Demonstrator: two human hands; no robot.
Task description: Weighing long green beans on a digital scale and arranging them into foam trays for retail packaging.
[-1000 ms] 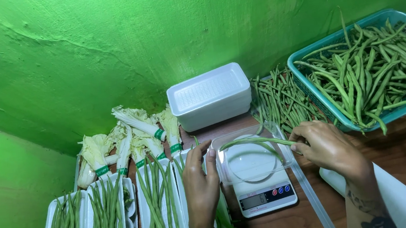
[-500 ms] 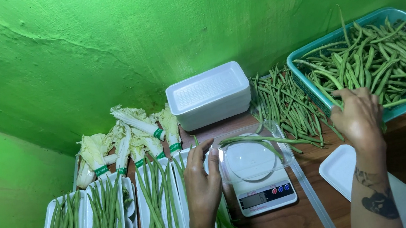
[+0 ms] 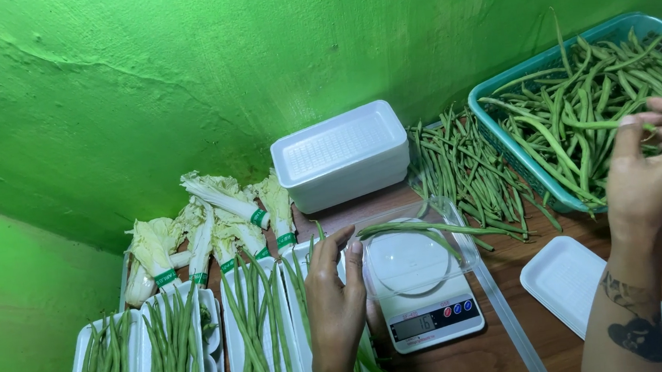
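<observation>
Here my right hand [image 3: 657, 167] hovers over the near rim of the teal basket [image 3: 519, 164] at the surface's right edge, its grip loosely curled, fingertips pinched on one bean of the heap of green beans [image 3: 582, 105] inside; the rest lie tangled, mostly running from the near rim toward the wall. My left hand [image 3: 335, 311] rests flat and released, holding nothing, just beside the left edge of the white kitchen scale [image 3: 428, 310], thumb near the clear tray [image 3: 414, 255] on its platform. A few long beans [image 3: 424, 229] lie across that tray, long axis left to right, nearer my left hand than my right. Further out, a loose pile of beans lies between scale and basket, stacked white foam trays [image 3: 344, 156] stand by the wall, filled trays of beans [image 3: 169, 355] and banded cabbages [image 3: 205, 222] crowd the left edge.
</observation>
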